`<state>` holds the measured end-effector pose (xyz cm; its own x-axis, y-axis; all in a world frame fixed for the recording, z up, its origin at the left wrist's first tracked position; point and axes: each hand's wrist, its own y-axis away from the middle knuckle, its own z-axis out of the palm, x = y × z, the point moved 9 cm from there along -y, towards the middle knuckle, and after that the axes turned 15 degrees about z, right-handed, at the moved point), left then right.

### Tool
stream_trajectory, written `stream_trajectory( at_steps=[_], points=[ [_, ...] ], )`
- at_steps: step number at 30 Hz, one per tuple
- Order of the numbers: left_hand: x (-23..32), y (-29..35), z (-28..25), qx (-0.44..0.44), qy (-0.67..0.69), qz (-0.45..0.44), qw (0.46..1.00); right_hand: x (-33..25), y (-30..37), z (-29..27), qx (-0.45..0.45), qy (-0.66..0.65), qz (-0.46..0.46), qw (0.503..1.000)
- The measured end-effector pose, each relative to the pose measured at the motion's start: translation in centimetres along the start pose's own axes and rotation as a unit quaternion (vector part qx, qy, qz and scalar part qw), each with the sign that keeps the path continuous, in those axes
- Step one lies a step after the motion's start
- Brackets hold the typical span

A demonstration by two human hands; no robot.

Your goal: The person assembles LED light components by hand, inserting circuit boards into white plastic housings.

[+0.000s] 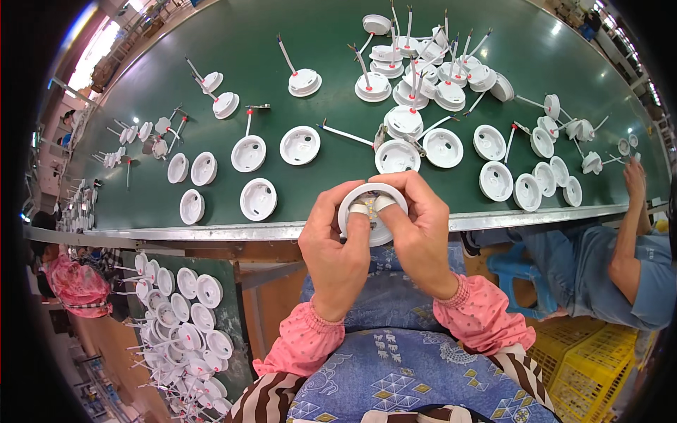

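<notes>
By the near edge of the bench (pixel 296 201), our left hand (pixel 336 247) and right hand (pixel 423 240) hold the white housing (pixel 381 233) in a closed grip, thumbs (pixel 358 229) inside, apparently seating its small board (pixel 371 206), which likely calls for even pressure next.

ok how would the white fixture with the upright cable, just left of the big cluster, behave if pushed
The fixture would probably slide, not roll, sitting wide side down; its cable, standing unsupported, looks fairly stiff.
</notes>
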<state>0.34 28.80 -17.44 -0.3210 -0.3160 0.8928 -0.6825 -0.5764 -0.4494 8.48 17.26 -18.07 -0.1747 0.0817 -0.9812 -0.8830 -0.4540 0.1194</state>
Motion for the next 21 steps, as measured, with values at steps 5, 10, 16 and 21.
stream_trajectory(
  at_steps=[5, 10, 16, 21],
  points=[
    [-0.8, -0.1, -0.6, -0.007, 0.024, -0.024, 0.999, 0.0, 0.0, 0.3, 0.017, 0.074, -0.051, 0.996],
    [-0.5, -0.3, -0.8, -0.027, 0.018, -0.025, 0.999, -0.7, 0.0, 0.3, 0.041, 0.127, -0.075, 0.988],
    [0.0, -0.4, -0.1, -0.033, -0.009, 0.013, 0.999, -1.4, -0.1, 0.0, 0.069, 0.146, -0.096, 0.982],
    [0.4, -0.7, -0.2, -0.047, -0.035, 0.036, 0.998, -1.8, 0.0, -0.1, 0.076, 0.141, -0.101, 0.982]
  ],
)
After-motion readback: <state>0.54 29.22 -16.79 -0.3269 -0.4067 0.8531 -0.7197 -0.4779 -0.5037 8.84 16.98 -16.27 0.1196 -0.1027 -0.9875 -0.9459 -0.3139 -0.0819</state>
